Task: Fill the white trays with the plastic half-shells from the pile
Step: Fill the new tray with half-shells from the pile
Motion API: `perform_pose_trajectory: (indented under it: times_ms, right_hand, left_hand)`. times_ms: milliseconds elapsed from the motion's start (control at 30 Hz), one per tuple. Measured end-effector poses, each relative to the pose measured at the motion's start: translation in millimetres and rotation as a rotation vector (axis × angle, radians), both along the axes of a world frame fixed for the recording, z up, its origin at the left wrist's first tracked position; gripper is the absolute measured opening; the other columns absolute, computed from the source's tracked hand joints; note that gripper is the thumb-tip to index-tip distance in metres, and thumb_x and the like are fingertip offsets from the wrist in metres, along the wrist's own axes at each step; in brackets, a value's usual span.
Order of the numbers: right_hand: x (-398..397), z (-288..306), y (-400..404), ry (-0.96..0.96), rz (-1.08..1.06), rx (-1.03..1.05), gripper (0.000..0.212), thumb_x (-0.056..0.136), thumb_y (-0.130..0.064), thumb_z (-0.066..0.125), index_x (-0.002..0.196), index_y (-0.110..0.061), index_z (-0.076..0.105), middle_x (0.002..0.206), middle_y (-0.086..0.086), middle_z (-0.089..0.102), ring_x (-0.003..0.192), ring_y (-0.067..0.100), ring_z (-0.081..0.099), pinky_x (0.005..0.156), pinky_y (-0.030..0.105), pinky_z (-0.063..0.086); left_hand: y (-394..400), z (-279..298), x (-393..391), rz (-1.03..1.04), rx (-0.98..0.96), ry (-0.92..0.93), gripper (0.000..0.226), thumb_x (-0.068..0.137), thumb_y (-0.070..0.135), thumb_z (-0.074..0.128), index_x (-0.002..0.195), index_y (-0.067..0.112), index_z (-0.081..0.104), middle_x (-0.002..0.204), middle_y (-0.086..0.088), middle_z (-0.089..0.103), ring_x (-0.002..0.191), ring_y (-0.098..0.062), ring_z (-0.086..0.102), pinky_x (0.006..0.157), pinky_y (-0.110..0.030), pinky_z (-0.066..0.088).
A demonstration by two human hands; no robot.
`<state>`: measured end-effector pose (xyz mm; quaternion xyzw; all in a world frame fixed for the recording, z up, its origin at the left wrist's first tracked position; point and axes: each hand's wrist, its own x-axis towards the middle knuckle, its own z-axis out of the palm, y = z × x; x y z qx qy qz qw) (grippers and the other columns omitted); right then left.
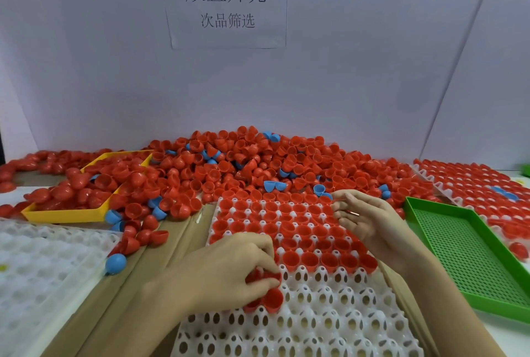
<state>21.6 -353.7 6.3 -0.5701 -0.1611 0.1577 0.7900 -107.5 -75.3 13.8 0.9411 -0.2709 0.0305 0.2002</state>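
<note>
A white tray (329, 319) with egg-shaped pockets lies in front of me; its far rows hold red half-shells, its near rows show bare pockets. My left hand (229, 267) grips a small cluster of red half-shells (266, 292) over the tray's left side, at the edge of the filled rows. My right hand (370, 219) hovers palm up over the tray's far right corner, fingers relaxed and holding nothing. A large pile of red and a few blue half-shells (258, 164) spreads behind the tray.
A yellow bin (66, 214) of red shells stands at the left. A second white tray (43, 265) lies at the near left. A green perforated tray (473, 253) sits right. A filled tray (473, 181) lies far right. A paper sign (226, 3) hangs on the wall.
</note>
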Motion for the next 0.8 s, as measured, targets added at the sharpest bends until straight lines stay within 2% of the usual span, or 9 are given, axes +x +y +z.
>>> perform_pose_trajectory:
  times_ms: [100,167,300,367,467,533,633,700,800]
  right_hand:
    - [3.7,-1.1,-2.9,0.016,-0.065,0.043,0.021,0.095,-0.015,0.064,0.106,-0.008,0.081,0.096,0.011,0.073,0.086,0.018,0.072,0.078,0.023,0.062]
    - [8.6,-3.1,-6.0,0.022,-0.167,0.127,0.022,0.094,-0.015,0.064,0.108,-0.007,0.079,0.094,0.009,0.073,0.084,0.016,0.072,0.076,0.022,0.062]
    - [20.3,-11.4,-13.8,-0.144,-0.568,0.140,0.024,0.102,0.002,0.052,0.117,-0.005,0.070,0.097,0.009,0.073,0.085,0.016,0.071,0.071,0.021,0.060]
    - [24.2,-16.6,-16.0,-0.256,-0.776,-0.065,0.026,0.104,0.005,0.049,0.116,-0.009,0.067,0.102,0.006,0.072,0.091,0.018,0.070,0.073,0.024,0.060]
    - [37.5,-23.6,-17.9,-0.376,-0.880,-0.512,0.030,0.101,0.007,0.052,0.118,-0.013,0.066,0.111,0.002,0.070,0.102,0.018,0.068,0.094,0.038,0.058]
    - [50.5,-24.1,-16.2,-0.443,-0.802,-0.825,0.036,0.101,0.008,0.052,0.124,-0.013,0.068,0.126,0.005,0.069,0.115,0.022,0.065,0.105,0.041,0.053]
    - [64.6,-25.4,-12.0,-0.530,-0.535,-1.211,0.037,0.100,0.006,0.057,0.131,-0.012,0.069,0.141,0.007,0.061,0.132,0.025,0.057,0.114,0.040,0.046]
    - [69.9,-28.0,-12.2,-0.595,-0.442,-1.362,0.030,0.098,0.000,0.066,0.126,-0.010,0.074,0.134,0.007,0.062,0.129,0.027,0.056,0.113,0.042,0.048]
    - [71.4,-32.3,-13.7,-0.604,-0.503,-1.321,0.021,0.096,-0.005,0.071,0.115,-0.009,0.078,0.119,0.003,0.064,0.117,0.026,0.061,0.105,0.039,0.052]
  left_hand:
    - [10.9,7.5,4.3,0.052,-0.099,-0.021,0.027,0.099,0.046,0.063,0.120,0.033,0.076,0.102,0.025,0.058,0.084,-0.002,0.058,0.075,-0.014,0.048]
    - [18.7,8.8,6.7,0.109,-0.127,-0.088,0.026,0.097,0.049,0.062,0.112,0.034,0.078,0.096,0.026,0.058,0.083,-0.002,0.059,0.072,-0.013,0.046]
    - [29.7,3.0,12.5,0.216,0.055,-0.186,0.042,0.097,0.062,0.043,0.108,0.037,0.075,0.091,0.027,0.052,0.083,0.006,0.057,0.074,-0.015,0.051]
    - [33.4,-2.2,15.3,0.230,0.103,-0.185,0.040,0.099,0.061,0.044,0.110,0.037,0.074,0.091,0.025,0.051,0.081,0.005,0.056,0.074,-0.016,0.051]
    - [36.0,-4.5,17.4,0.239,0.112,-0.189,0.037,0.101,0.057,0.046,0.110,0.035,0.074,0.090,0.023,0.051,0.078,0.003,0.056,0.072,-0.017,0.051]
    - [36.0,-3.2,17.4,0.245,0.103,-0.220,0.037,0.101,0.055,0.046,0.106,0.032,0.075,0.088,0.022,0.052,0.076,0.002,0.055,0.069,-0.017,0.052]
    - [34.3,-0.5,15.8,0.236,0.056,-0.275,0.039,0.100,0.054,0.046,0.102,0.030,0.076,0.088,0.022,0.053,0.075,0.003,0.056,0.068,-0.018,0.053]
    - [33.1,0.9,14.3,0.231,0.047,-0.285,0.042,0.099,0.055,0.044,0.101,0.029,0.076,0.086,0.022,0.053,0.073,0.003,0.056,0.067,-0.019,0.054]
    - [33.3,2.2,13.8,0.227,0.047,-0.289,0.041,0.101,0.054,0.045,0.100,0.028,0.077,0.085,0.021,0.053,0.072,0.002,0.055,0.066,-0.019,0.054]
